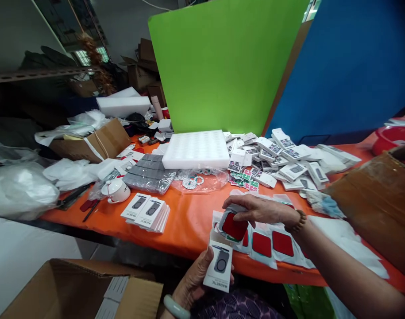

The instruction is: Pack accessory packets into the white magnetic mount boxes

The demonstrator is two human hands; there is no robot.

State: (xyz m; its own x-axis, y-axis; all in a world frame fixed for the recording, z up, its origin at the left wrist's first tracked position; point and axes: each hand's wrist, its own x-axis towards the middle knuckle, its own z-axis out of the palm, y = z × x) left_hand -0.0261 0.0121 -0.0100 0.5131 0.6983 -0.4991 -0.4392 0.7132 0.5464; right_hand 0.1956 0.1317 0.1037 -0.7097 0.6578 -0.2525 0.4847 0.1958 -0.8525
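Observation:
My left hand [196, 275], with a pale bangle at the wrist, grips a small white box [218, 268] printed "MAGNETIC", its top end open. Above that end, my right hand [255, 210] holds a pouch with a dark red square [234, 227], its lower edge at the box opening. More pouches with red squares [261, 244] lie under and beside my right forearm near the table's front edge. Stacked white boxes [150, 213] with the same print sit to the left on the orange table [189, 212].
Behind are a white foam block [196, 149], a plastic bag of rings [199, 179] and a heap of small white boxes [275, 155]. A white cup [116, 190] stands at left. An open carton [72, 290] is at lower left; brown cardboard [371, 199] at right.

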